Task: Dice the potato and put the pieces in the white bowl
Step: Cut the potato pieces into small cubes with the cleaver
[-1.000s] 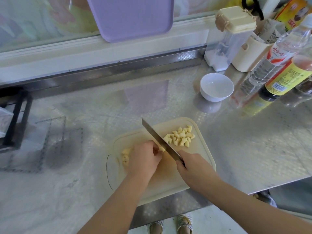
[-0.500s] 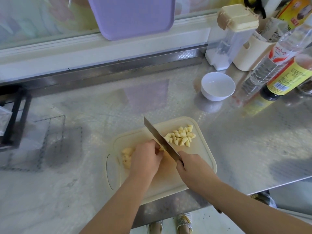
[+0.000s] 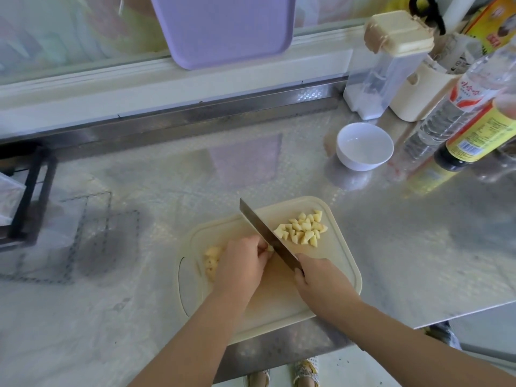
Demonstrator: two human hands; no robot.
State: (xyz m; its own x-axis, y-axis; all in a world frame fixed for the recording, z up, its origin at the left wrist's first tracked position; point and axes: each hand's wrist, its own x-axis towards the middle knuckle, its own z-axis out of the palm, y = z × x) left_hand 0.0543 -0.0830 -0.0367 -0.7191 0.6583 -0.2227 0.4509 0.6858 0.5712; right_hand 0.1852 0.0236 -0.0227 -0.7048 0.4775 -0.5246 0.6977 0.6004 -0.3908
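Observation:
A cream cutting board (image 3: pixel 335 263) lies at the counter's front edge. On its far right corner sits a heap of several yellow potato dice (image 3: pixel 303 230). My left hand (image 3: pixel 240 265) curls over a potato piece (image 3: pixel 212 259), most of which it hides. My right hand (image 3: pixel 318 277) grips the handle of a knife (image 3: pixel 264 233), whose blade stands against my left fingertips. The white bowl (image 3: pixel 364 146) stands empty, beyond the board to the right.
Bottles (image 3: pixel 458 115) and a clear container with a cream lid (image 3: pixel 388 62) crowd the back right corner. A purple tray (image 3: pixel 223 26) leans on the back ledge. A black rack (image 3: pixel 28 191) stands at the left. The steel counter ends just in front of the board.
The knife blade has stayed against my left fingertips with only slight shifts. The heap of dice and the bowl have not moved.

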